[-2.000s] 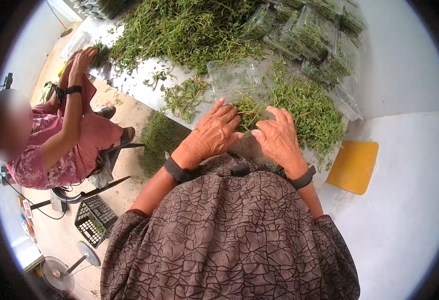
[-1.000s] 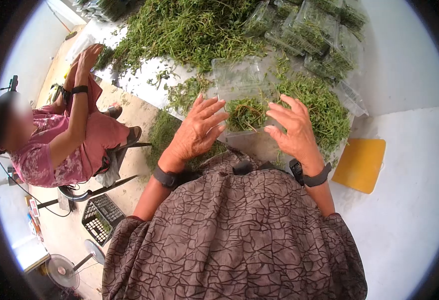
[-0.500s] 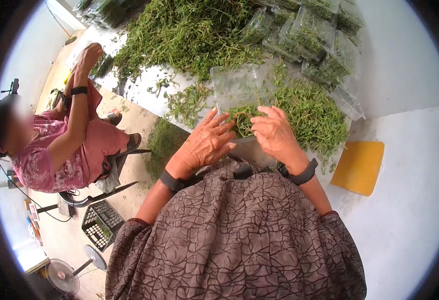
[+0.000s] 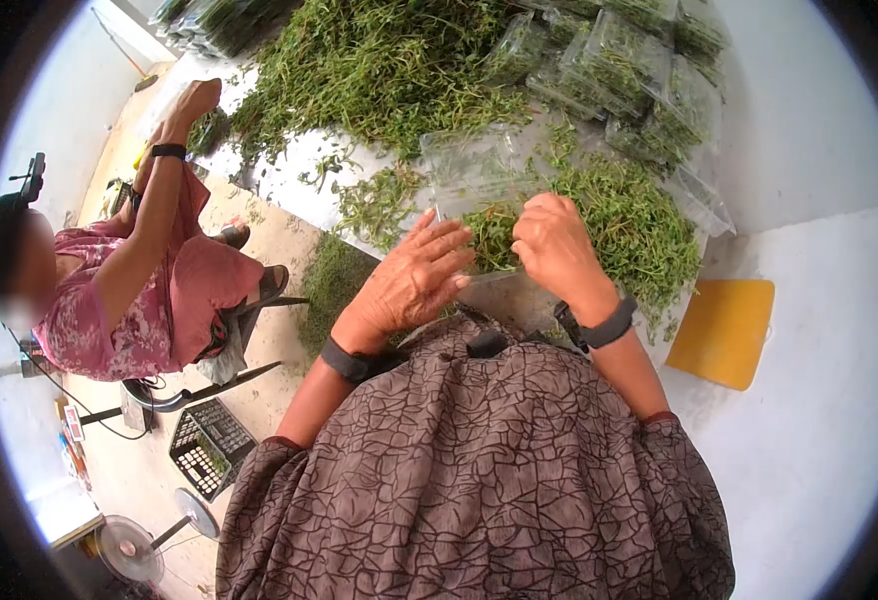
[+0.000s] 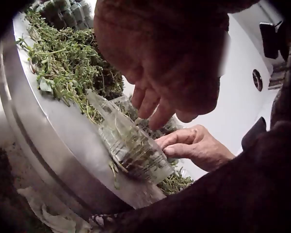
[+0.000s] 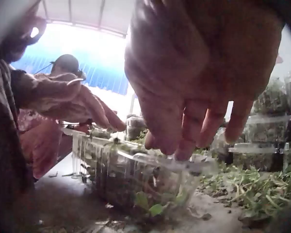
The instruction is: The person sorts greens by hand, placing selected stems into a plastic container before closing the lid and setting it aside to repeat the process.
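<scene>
Clear thin plastic, the clamshell (image 4: pixel 479 215) at my twelve o'clock flexes easily (light, crushable), so I'd grip its rim. My left hand (image 4: pixel 414 280) rests with straight fingers on its near edge; my right hand (image 4: pixel 554 245) curls, pressing herbs (image 6: pixel 150 194) inside. Table edge (image 5: pixel 39 145) close; room rightward.

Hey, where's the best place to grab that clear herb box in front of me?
Probably by the two short end walls of the clear clamshell box, one hand from each side: it lies flat on the metal table, full of herbs, with the lid hinged open behind.
</scene>
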`<state>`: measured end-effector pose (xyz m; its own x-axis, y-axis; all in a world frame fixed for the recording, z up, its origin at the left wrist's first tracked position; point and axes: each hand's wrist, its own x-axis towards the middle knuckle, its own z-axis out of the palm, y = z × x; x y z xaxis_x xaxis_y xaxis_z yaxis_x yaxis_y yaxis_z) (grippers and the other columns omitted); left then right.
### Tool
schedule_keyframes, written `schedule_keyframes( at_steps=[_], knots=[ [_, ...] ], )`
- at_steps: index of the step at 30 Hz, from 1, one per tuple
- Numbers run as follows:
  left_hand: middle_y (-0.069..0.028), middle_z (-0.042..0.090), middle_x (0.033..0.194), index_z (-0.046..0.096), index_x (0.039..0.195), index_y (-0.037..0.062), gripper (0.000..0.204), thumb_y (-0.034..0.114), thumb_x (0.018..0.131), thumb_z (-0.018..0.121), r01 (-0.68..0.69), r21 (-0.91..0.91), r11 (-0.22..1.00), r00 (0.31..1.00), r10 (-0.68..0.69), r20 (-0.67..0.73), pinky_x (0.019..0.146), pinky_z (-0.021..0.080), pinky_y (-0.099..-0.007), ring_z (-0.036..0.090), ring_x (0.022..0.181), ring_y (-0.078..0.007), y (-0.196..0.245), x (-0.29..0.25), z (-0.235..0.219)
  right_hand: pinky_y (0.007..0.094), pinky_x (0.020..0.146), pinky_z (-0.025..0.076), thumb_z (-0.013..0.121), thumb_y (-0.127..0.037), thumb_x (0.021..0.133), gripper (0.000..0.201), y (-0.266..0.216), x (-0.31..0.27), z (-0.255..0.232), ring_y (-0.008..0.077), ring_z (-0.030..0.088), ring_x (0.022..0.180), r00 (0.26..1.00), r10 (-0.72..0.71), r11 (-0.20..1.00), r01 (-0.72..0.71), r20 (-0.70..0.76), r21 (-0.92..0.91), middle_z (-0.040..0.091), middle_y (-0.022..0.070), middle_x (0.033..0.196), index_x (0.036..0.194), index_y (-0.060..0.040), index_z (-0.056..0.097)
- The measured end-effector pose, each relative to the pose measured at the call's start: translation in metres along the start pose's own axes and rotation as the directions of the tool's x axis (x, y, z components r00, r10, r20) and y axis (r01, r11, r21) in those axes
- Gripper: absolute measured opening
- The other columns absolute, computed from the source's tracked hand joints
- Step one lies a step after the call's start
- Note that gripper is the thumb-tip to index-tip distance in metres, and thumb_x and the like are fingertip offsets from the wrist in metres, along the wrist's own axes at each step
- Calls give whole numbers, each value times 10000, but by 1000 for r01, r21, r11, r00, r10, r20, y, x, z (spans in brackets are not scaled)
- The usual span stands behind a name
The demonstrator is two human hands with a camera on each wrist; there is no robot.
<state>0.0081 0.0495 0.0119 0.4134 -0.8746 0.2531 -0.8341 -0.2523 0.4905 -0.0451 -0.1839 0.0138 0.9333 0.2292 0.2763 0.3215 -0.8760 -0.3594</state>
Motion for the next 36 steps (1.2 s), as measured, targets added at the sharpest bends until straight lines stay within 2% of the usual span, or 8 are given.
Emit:
schedule_keyframes(
  at_steps=[3,7,10,17,20,28,32,36],
  knots=[
    [-179,461,1392,576,1214,14,362,237,939,497,10,68,998,1000,-10,0,1151,204,-527,399,1320,-349,-1,-2,-1,428,886,406,680,-79,727,71,-6,-6,-14,295,552,1011,992,15,999,-11,-123,34,623,85,804,715,-32,628],
    [-181,433,1417,542,1265,23,396,250,945,492,-16,71,997,998,12,57,1159,189,-518,369,1342,-347,2,3,8,435,949,395,673,-117,783,85,-15,-16,-7,298,553,1065,986,4,999,2,-164,34,646,79,866,768,-40,638],
    [-192,432,1414,499,1314,23,451,286,948,486,-18,92,996,992,6,123,1169,173,-495,340,1356,-349,-1,7,22,495,1033,345,634,-208,852,166,-14,-23,16,295,549,1100,999,-37,999,38,31,-26,666,76,918,806,-51,666],
    [-187,535,1294,582,1185,-12,411,263,880,600,-20,82,996,991,8,136,1150,220,-514,467,1241,-333,-2,12,22,484,1003,347,623,-269,869,278,-11,-26,14,304,542,1044,1000,-15,1000,15,-15,-6,639,91,865,738,-25,650],
    [-151,567,1207,597,1074,10,347,232,814,653,-51,64,997,999,50,8,1136,246,-497,511,1167,-306,-4,9,26,439,966,362,601,-267,887,285,-13,-31,23,277,542,1029,999,21,998,-19,-32,68,638,79,929,768,-15,657],
    [-114,609,1166,625,1025,29,313,133,734,676,-69,105,992,997,71,-20,1146,208,-536,571,1090,-260,-7,8,28,434,945,381,583,-272,906,282,-20,-36,23,282,517,1096,996,84,994,-87,41,72,623,100,1060,839,-10,660],
    [-103,610,1164,629,1027,41,304,112,734,663,-64,153,986,998,64,5,1142,185,-572,550,1132,-260,-10,7,27,441,975,378,610,-251,888,244,-27,-39,17,289,499,1143,996,83,996,-83,14,21,621,109,1110,875,-13,661],
    [-118,537,1293,628,1071,67,362,113,715,675,-66,243,968,997,71,-12,1147,157,-583,456,1259,-294,-18,6,24,424,962,413,661,-156,834,176,-27,-37,-4,297,533,1142,986,56,991,-74,-158,-109,635,125,1166,951,-27,683]
  ],
)
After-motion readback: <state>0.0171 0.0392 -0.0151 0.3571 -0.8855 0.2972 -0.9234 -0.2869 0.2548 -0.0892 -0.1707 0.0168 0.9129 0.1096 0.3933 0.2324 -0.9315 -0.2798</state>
